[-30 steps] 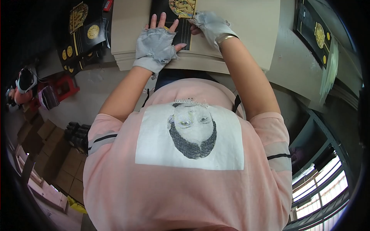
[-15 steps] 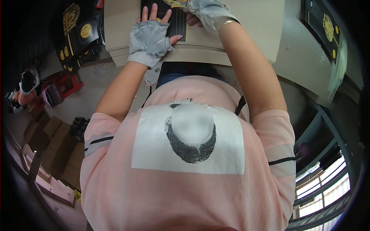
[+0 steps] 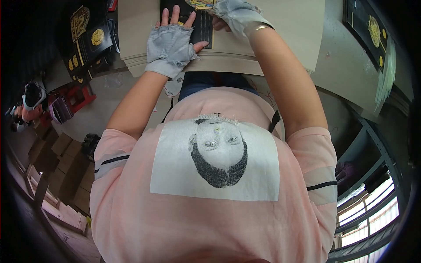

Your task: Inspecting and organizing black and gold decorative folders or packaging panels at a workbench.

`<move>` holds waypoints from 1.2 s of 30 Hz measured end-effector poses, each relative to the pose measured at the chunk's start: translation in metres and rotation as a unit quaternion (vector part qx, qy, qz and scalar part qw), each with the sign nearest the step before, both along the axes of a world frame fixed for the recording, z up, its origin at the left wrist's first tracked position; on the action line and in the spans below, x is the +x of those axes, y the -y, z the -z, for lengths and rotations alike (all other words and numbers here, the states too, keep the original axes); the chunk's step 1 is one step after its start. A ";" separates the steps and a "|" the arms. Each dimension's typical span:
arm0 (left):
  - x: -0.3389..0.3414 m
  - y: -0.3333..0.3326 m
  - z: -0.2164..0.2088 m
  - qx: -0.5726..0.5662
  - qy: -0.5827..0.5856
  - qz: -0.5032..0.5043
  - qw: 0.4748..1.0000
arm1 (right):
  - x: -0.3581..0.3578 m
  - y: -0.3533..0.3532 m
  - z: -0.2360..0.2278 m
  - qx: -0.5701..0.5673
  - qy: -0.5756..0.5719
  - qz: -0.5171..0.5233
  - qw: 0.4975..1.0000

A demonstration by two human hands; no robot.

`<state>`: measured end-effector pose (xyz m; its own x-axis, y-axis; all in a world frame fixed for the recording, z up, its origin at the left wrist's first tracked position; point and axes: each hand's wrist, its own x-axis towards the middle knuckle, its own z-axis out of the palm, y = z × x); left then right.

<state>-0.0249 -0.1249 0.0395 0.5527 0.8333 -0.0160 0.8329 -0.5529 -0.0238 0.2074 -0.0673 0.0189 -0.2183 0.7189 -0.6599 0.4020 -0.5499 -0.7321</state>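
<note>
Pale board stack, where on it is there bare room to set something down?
Right of the right hand, the pale board stack is bare out to its right edge; a narrower bare strip lies between the left hand and the stack's left edge. The middle is crowded: both hands are at the black printed sheet.

The black, gold-patterned sheet [image 3: 203,33] lies flat – atop stacked beige boards [image 3: 298,26].

Diffuse, moderate light over the pink shirt [image 3: 184,228], with soft shadows; window [image 3: 383,207] glare at lower right; upper left dim; far-left detail soft; straight edges bowed toward the black, vignetted rim.
</note>
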 end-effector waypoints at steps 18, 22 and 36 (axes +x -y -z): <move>0.003 -0.002 -0.008 -0.037 -0.056 -0.019 0.998 | -0.014 0.052 -0.050 0.211 0.242 0.048 0.946; 0.000 0.000 -0.005 -0.019 -0.049 -0.017 0.999 | -0.034 0.072 -0.044 0.476 0.422 -0.167 0.754; -0.041 -0.031 0.025 -0.017 0.011 -0.152 0.988 | -0.040 0.068 -0.035 0.413 0.416 -0.254 0.769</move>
<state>-0.0661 -0.0934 0.0146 0.2775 0.9600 -0.0370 0.9607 -0.2773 0.0105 0.1679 -0.1351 0.0542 -0.3587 0.9295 -0.0859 0.9298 0.3477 -0.1205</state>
